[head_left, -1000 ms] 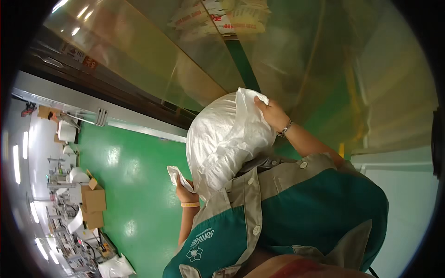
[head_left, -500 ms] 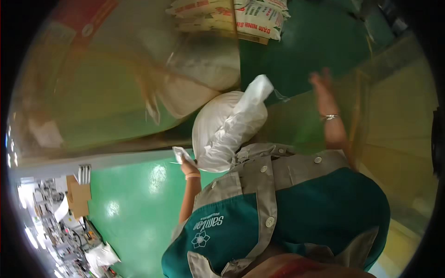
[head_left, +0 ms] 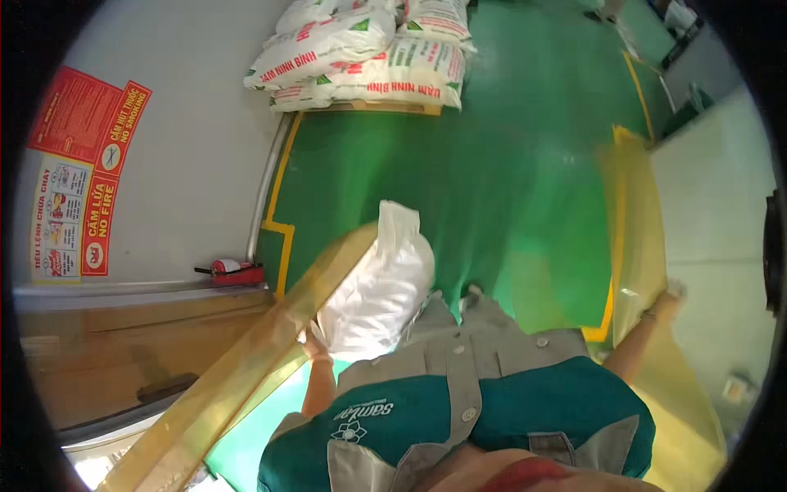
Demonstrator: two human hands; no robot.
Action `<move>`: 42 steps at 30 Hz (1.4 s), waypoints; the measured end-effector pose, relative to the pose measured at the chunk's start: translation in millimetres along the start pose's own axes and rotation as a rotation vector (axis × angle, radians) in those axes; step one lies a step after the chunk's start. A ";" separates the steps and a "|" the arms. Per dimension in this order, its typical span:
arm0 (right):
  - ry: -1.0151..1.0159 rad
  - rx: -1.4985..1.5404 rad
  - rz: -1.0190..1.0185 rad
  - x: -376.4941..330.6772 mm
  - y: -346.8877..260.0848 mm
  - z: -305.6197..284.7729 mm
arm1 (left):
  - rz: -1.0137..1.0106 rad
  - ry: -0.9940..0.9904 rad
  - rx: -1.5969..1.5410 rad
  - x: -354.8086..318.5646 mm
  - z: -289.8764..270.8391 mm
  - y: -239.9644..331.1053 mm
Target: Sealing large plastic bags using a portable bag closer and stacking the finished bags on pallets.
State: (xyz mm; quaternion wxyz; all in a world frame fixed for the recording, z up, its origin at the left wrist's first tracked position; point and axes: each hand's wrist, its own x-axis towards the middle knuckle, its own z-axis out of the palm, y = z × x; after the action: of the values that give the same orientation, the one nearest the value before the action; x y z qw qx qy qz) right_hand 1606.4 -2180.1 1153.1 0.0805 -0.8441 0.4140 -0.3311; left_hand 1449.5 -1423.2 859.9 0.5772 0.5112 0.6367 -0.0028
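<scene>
A full white sack (head_left: 373, 295) with a bunched neck hangs at my left side, against my front. My left hand (head_left: 314, 344) is closed on the sack's lower left corner. A clear yellowish plastic curtain strip (head_left: 238, 361) slants past the sack on the left. Out to the right, my right hand (head_left: 672, 302) is against another yellowish plastic curtain strip (head_left: 638, 221), holding it away from my body. Blur and the strip's edge hide how those fingers lie.
Ahead, several printed white sacks (head_left: 361, 66) are stacked on a pallet. A red fire extinguisher (head_left: 238, 271) lies along the wall at left, below red warning signs (head_left: 98, 221). Yellow lines (head_left: 287, 189) mark the green floor (head_left: 508, 164). A person's feet (head_left: 602, 15) show far off.
The curtain strips that covered the view have parted to both sides. My right hand has moved outward and down to the right. The sack has come along in my left hand.
</scene>
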 end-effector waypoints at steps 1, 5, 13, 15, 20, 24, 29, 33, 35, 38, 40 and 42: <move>-0.633 -0.135 -0.019 -5.1 -66.3 60.8 | 0.068 -0.030 -0.234 -2.8 38.3 11.8; -1.711 0.092 -0.327 -190.3 -232.6 316.5 | 0.031 0.035 -0.481 31.0 157.6 61.6; -2.279 0.149 -0.195 -421.6 -466.6 580.5 | 0.078 0.206 -0.595 188.7 313.1 173.3; -2.130 0.142 0.127 -433.4 -506.7 634.5 | 0.180 0.234 -0.569 224.4 339.8 191.4; -1.730 -0.070 0.353 -359.5 -550.3 799.2 | -0.138 0.166 0.378 212.2 505.6 319.1; -1.661 -0.001 0.271 -180.5 -589.5 879.7 | 0.406 0.250 0.442 175.7 642.5 315.8; -1.663 0.056 -0.146 105.7 -504.4 1053.8 | -0.098 0.286 -0.467 41.6 968.4 440.0; -1.625 -0.027 -0.569 458.2 -524.9 1177.1 | -0.068 0.124 -0.585 -103.8 1288.7 511.7; -1.711 0.101 -0.090 639.9 -545.9 1238.9 | -0.025 -0.001 -0.562 -188.4 1446.8 551.7; -1.621 0.506 0.377 894.0 -625.7 1277.8 | -0.017 -0.010 -0.349 -329.7 1666.7 657.3; -1.534 0.576 0.407 1032.5 -668.0 1312.2 | 0.075 0.061 -0.328 -394.9 1799.7 724.2; -1.367 0.780 0.347 1144.7 -711.0 1359.9 | 0.045 -0.042 -0.358 -429.4 1906.9 758.3</move>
State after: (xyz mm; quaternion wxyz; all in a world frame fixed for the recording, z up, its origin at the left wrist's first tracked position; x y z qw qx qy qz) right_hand 3417.5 -2771.0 964.0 0.6551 -0.6948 0.2530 0.1554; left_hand 3260.6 -2471.8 985.6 0.6722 0.4142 0.6032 0.1129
